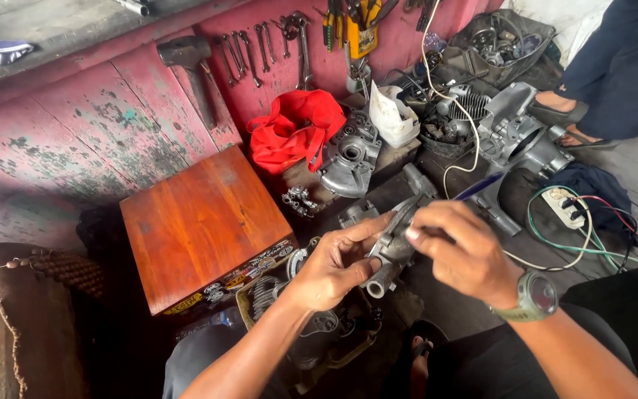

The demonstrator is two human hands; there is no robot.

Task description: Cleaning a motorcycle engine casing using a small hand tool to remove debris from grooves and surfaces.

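Grey cast-metal engine part [391, 250], w/ a tubular spigot at its lower end, sits between both hands, held up over the floor and the person's lap. Left hand [331, 267] is clamped on it from the left: thumb along the upper edge, fingers wrapped under the body. Right hand [461, 250], wristwatch [534, 297] on the wrist, is pinched round a thin blue tool [481, 185], maybe a pen or brush, whose working end meets the part near its top; can't tell exactly what the tip touches, fingers hide it.

To do this step well, I'd judge: keep the left grip firm so the casting doesn't rotate, brace the right hand against the part, use short controlled strokes, and tilt the face toward the light.

Just below the hands: a shallow tray [311, 347] w/ springs and small metal pieces. Left of the hands: a red-brown wooden box [201, 222] w/ stickers on its front edge. Beyond the hands: a round silver crankcase cover [348, 159], a red cloth [293, 129] behind it, a white cut plastic jug [391, 118]. Further off to the right: a larger engine casing [515, 133], a white power strip [564, 207] w/ green and red wires. On the pink wall: a hammer [190, 63] and a row of spanners [249, 52]. Another person's foot in a sandal [555, 112] shows at top right.
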